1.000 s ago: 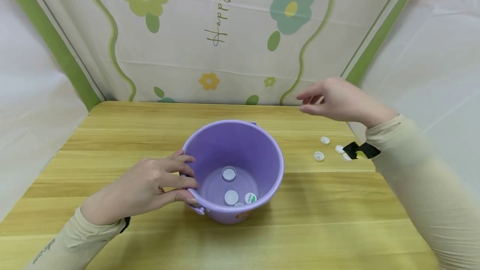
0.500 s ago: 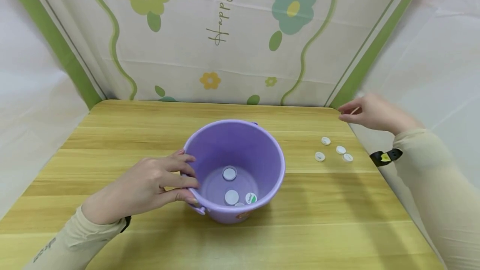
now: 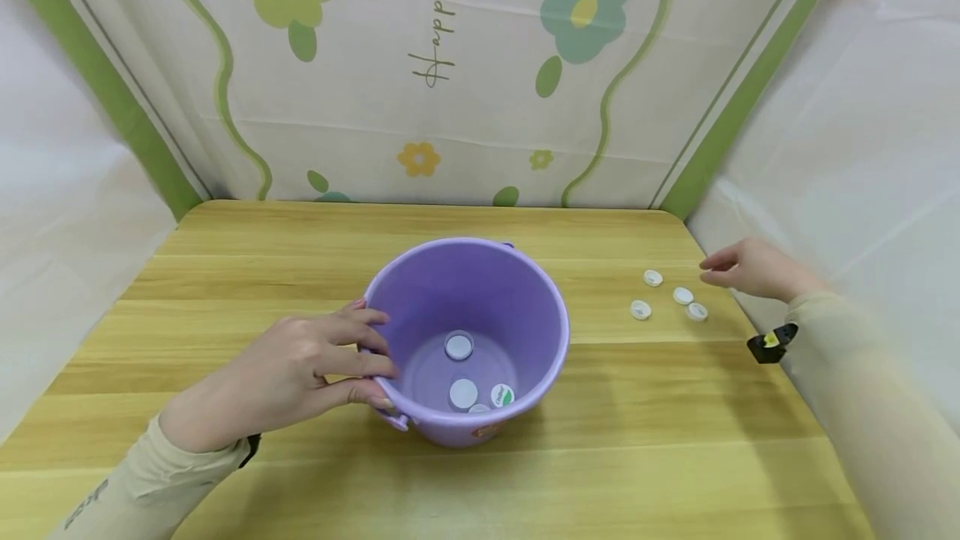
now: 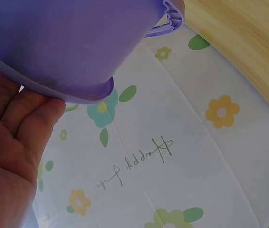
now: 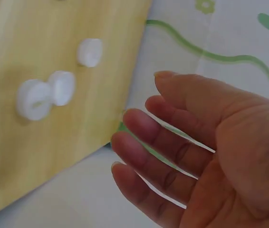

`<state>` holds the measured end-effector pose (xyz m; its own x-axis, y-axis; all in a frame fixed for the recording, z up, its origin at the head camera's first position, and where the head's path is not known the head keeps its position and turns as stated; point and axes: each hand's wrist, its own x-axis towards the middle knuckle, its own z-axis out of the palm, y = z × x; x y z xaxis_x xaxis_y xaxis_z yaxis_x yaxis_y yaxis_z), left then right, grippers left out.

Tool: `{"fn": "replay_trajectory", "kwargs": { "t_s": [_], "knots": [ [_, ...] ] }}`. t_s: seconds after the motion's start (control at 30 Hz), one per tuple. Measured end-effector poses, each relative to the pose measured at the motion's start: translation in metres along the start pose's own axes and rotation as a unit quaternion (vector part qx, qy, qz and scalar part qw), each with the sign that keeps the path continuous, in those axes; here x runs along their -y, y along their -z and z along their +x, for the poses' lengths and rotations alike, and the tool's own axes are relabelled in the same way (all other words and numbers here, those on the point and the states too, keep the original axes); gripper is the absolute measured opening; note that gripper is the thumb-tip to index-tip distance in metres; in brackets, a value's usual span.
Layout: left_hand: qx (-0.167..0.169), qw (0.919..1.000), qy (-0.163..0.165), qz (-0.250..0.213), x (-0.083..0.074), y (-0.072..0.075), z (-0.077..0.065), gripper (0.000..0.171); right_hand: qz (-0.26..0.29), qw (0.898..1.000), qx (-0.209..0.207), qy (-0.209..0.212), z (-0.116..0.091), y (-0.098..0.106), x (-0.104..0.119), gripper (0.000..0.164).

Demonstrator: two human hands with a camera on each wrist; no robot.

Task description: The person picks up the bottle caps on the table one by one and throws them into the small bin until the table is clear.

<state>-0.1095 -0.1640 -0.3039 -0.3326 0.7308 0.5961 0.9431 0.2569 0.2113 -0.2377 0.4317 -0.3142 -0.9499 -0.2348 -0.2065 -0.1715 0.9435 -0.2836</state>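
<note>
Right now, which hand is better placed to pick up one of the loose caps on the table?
Right. The right hand hovers open beside the four caps, holding nothing. The left hand grips the bucket rim, well apart from them.

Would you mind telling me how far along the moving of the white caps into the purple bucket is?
Done: at least three caps lie inside the purple bucket. In hand: the left hand grips the bucket's rim, and the empty right hand hovers beside the loose caps. Left: four white caps lie on the table, near its right edge.
</note>
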Motion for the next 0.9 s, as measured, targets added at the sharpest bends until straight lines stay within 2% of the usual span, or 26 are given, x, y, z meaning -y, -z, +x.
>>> {"fn": "replay_trajectory", "kwargs": {
  "t_s": [0.17, 0.43, 0.6, 0.9],
  "knots": [
    [-0.008, 0.9999, -0.006, 0.005, 0.0, 0.0, 0.0, 0.024, 0.013, 0.999, 0.023, -0.035, 0.001, -0.024, -0.016, 0.048],
    [-0.008, 0.9999, -0.001, -0.008, -0.001, 0.001, -0.001, 0.021, 0.014, 0.999, 0.0, -0.051, 0.002, -0.055, -0.029, 0.051],
    [-0.005, 0.9999, 0.002, -0.009, -0.001, 0.001, -0.001, 0.02, 0.013, 0.999, 0.002, -0.048, 0.003, -0.064, -0.033, 0.055],
    [-0.002, 0.9999, -0.001, -0.012, 0.0, 0.001, -0.003, 0.02, 0.01, 0.999, -0.018, -0.049, 0.004, -0.072, -0.036, 0.04]
  ]
}}
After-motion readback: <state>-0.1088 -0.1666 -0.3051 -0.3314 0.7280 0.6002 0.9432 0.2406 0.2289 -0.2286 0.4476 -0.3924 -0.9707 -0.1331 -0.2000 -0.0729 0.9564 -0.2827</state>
